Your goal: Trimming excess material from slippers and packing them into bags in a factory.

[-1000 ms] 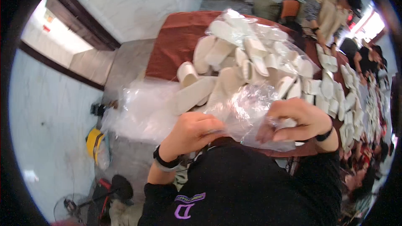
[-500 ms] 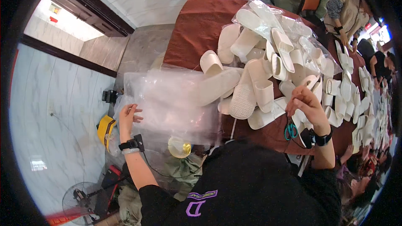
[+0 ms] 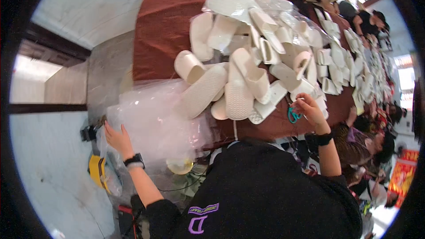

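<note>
Head view: the left hand (image 3: 116, 138) reaches out past the left end of the table (image 3: 164, 31), fingers spread and loosely curled on the lower left edge of a big clear bag (image 3: 155, 124). Whether it pinches the film or only rests on it cannot be told. The bag hangs crumpled over the near left corner of the table, and its upper edge lies under the nearest slippers. A black watch (image 3: 134, 161) sits on that wrist.

The right hand (image 3: 310, 109) is at the table's near edge, on the right side of the slipper pile. Its fingers are curled around the teal handles of scissors (image 3: 293, 115); the blades are hidden, so how far they are open cannot be told. A black band (image 3: 324, 139) circles this wrist.

The slippers (image 3: 239, 84), cream-white, lie heaped across the middle of the brown table cover, soles and straps facing all ways. Behind them, toward the far edge, more slippers sit inside clear wrapping (image 3: 261, 9). Further pairs (image 3: 354, 57) run in rows along the table to the right.

Other people (image 3: 367, 137) sit along the right side. Below the bag, off the table, lie a yellow object (image 3: 97, 172) and a pale bowl (image 3: 179, 166).
</note>
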The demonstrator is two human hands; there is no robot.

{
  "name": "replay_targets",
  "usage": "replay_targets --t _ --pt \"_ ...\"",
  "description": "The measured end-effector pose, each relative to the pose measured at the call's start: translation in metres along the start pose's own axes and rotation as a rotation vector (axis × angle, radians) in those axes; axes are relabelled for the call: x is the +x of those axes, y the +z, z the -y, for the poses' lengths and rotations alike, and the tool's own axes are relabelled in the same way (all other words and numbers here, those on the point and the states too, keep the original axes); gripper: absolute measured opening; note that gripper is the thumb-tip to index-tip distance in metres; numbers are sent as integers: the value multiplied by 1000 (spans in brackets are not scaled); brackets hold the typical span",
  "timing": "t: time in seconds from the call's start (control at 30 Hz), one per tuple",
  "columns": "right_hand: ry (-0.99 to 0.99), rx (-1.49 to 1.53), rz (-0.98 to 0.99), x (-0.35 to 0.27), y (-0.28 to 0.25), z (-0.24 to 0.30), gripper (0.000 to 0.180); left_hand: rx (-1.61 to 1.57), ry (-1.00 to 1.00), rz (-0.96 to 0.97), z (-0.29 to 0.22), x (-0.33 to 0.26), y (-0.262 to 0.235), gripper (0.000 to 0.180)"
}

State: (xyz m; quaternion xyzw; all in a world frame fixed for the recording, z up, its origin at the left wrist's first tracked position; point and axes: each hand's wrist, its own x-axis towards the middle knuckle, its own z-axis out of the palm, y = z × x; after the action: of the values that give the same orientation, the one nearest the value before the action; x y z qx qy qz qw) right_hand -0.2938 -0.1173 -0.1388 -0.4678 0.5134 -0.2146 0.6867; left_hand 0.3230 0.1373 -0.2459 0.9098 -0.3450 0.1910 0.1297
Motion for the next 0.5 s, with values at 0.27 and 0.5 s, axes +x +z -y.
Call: replay_targets --t 0.27,0.5 --pt "237 82 -407 -40 -91 -119 27 16 74 465 -106 -83 65 79" --pt "138 -242 -606 -48 -116 -162 33 170 111 601 -130 -90 87 78"
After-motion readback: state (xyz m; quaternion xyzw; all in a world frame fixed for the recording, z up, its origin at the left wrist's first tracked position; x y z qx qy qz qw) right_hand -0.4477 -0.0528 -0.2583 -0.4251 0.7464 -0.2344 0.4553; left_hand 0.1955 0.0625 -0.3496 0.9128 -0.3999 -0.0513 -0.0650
